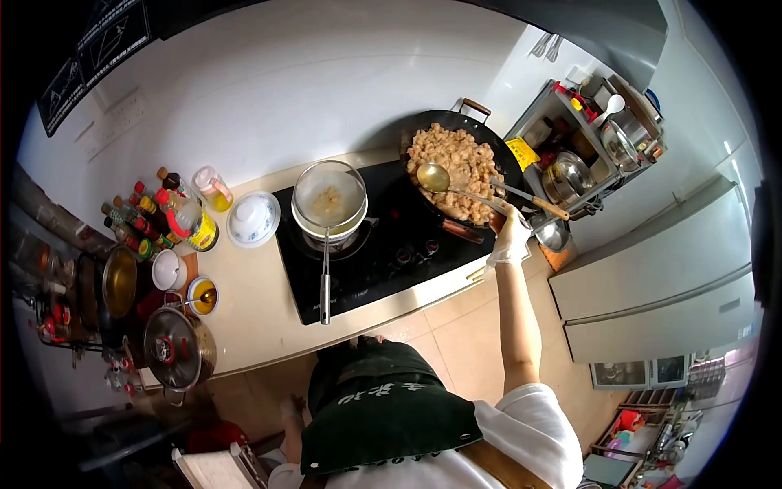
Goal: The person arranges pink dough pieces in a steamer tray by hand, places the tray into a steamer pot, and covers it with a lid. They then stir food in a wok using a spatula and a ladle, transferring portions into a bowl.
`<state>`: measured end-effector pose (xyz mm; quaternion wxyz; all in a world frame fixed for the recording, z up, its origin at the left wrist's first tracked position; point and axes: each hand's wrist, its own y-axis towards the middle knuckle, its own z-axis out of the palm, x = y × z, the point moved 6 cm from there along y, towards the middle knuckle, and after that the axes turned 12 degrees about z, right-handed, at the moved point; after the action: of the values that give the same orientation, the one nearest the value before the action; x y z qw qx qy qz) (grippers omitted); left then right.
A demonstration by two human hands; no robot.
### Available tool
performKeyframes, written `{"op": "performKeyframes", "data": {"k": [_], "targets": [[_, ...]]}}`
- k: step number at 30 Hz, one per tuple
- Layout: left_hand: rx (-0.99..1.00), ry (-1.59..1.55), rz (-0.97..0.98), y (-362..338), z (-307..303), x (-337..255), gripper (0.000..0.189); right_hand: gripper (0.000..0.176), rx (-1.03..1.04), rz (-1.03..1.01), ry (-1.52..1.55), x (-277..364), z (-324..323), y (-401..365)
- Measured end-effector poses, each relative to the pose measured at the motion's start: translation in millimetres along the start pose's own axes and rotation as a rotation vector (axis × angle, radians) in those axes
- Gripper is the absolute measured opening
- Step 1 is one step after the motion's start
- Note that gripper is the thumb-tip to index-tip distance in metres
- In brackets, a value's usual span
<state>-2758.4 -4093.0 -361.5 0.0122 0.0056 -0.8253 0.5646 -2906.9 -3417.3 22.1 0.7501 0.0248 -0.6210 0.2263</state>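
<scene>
My right hand [511, 238], in a thin clear glove, is closed round the handle of a metal ladle [433, 178]. The ladle's bowl sits over browned chunks of food [452, 155] that fill a large black wok [511, 155]. A wooden-handled utensil [544, 204] leans across the wok's right rim, close above this hand. My left hand [292, 406] hangs low by my side in shadow, its fingers unclear. On the left burner, a long-handled strainer [326, 285] with a few bits in its mesh lies over a white pot [305, 226].
A black cooktop [366, 277] carries both vessels. To its left are a lidded white bowl [253, 218], several sauce bottles [195, 220], a bowl of yellow liquid [202, 295] and a lidded steel pot [175, 350]. A shelf rack [603, 167] and fridge [652, 285] stand right.
</scene>
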Motion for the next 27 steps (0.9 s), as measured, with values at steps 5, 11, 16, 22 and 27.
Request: {"op": "performKeyframes", "data": {"k": [5, 11, 16, 22, 27], "targets": [[0.110, -0.020, 0.106, 8, 6, -1, 0.072, 0.022, -0.012, 0.014, -0.014, 5, 5, -5], [0.125, 0.003, 0.157, 13, 8, 0, 0.067, 0.021, -0.014, -0.070, -0.040, 21, 16, -10], [0.121, 0.067, 0.173, 19, 13, -8, 0.064, 0.024, 0.058, -0.138, -0.093, 41, 37, -24], [0.143, 0.555, 0.165, 43, 43, -36, 0.060, 0.024, 0.143, -0.235, -0.137, 44, 61, -34], [0.091, -0.121, 0.120, -26, -2, -18, 0.061, 0.024, 0.252, -0.029, -0.029, 18, 92, -73]]}}
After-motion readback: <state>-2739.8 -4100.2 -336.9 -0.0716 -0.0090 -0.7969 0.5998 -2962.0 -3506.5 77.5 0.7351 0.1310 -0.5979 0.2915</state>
